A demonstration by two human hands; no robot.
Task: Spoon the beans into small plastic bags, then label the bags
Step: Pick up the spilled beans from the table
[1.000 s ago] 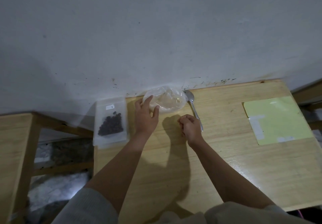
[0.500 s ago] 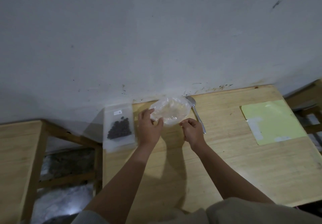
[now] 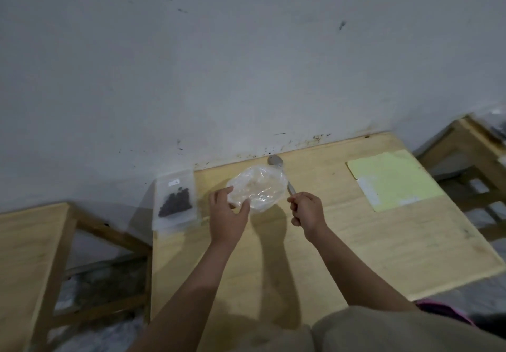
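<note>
From the head camera, a light wooden table (image 3: pixel 356 242) stands against a scuffed grey-white wall (image 3: pixel 246 64). Near the table's far edge, at about 12 o'clock from the person, lies a crumpled clear plastic bag holding pale beans (image 3: pixel 258 188). The left hand (image 3: pixel 227 214) grasps this bag's near-left rim, thumb and fingers curled round the plastic. At 3 o'clock of the bag, the right hand (image 3: pixel 308 210) is clenched round the handle of a silver metal spoon (image 3: pixel 276 161); the spoon's bowl shows at the bag's 1 o'clock, close to the wall, while most of the handle is hidden behind the bag and the fist. At 9 o'clock of the bag, on the table's far-left corner and overhanging its edge, lies a small flat clear zip bag of dark beans with a small white label (image 3: pixel 175 201). Well apart at 3 o'clock, a pale yellow-green sheet with white patches (image 3: pixel 391 179) lies flat on the table. Other wooden furniture (image 3: pixel 32 256) stands at either side.
</note>
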